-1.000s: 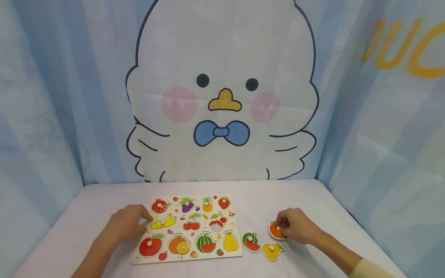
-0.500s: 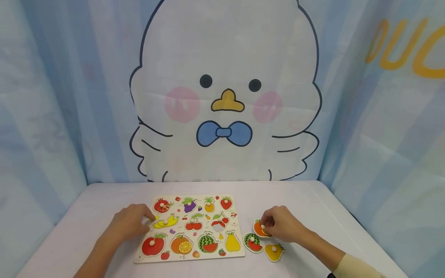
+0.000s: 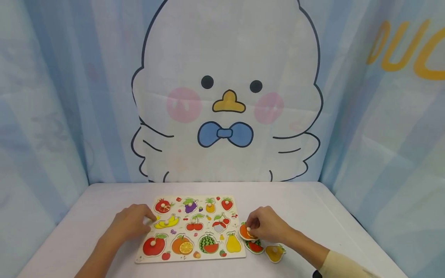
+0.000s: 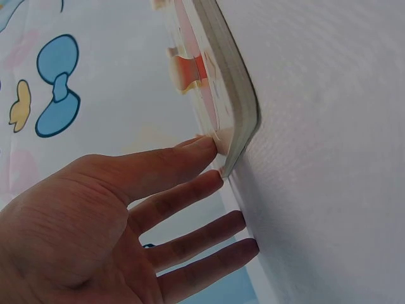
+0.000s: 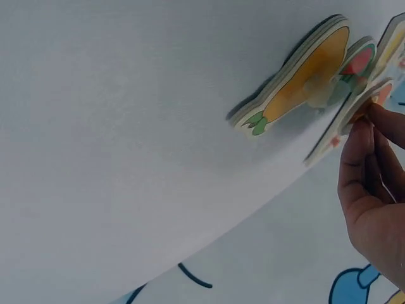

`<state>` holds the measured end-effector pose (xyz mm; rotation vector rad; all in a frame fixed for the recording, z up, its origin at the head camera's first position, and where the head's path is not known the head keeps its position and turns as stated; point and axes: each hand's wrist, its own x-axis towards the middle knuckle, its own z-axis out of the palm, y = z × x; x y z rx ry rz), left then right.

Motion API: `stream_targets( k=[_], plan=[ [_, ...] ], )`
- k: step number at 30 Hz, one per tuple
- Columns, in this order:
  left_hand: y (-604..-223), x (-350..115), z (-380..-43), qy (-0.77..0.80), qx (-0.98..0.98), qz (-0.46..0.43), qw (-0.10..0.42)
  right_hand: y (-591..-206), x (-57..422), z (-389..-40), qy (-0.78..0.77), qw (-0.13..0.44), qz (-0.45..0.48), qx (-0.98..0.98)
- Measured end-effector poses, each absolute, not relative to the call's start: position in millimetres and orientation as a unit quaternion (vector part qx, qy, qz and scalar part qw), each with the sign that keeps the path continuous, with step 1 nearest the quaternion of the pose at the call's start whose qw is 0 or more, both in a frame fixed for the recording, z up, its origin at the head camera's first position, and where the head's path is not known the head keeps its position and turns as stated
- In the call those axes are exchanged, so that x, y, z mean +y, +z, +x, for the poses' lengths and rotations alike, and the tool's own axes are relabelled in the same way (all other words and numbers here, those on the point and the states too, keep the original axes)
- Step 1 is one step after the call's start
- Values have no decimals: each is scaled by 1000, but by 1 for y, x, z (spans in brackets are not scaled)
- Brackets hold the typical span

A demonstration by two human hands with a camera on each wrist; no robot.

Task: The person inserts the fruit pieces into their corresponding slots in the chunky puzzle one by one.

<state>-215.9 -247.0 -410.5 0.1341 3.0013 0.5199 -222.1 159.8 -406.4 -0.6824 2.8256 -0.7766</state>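
My right hand (image 3: 269,224) pinches a puzzle piece with a picture of an orange (image 3: 244,232) by its knob, above the right edge of a fruit knob puzzle board (image 3: 147,259). The piece partly covers a watermelon puzzle piece (image 3: 255,248) lying beside the board. A pear puzzle piece (image 3: 274,253) lies further right, also large in the right wrist view. At the board's left edge is my left hand (image 3: 132,222). In the left wrist view its thumb and forefinger touch the board's edge (image 4: 239,101), with the other fingers straight.
Several pieces with knobs sit in the board, such as the apple (image 3: 154,247), bananas (image 3: 167,221) and strawberry (image 3: 227,204). White cloth covers the table (image 3: 295,197). A curtain with a cartoon duck (image 3: 226,162) hangs behind, with more curtains at both sides.
My right hand has carried the orange piece left, from the table beyond the watermelon piece to the board's right edge. My left hand stays at the board's left edge.
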Motion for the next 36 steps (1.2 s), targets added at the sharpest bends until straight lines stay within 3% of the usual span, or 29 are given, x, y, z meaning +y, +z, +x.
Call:
stream_targets(
  k=[36],
  plan=[
    [-410, -246, -216, 177, 982, 33, 52, -410, 33, -212, -253, 105, -344, 898]
  ],
)
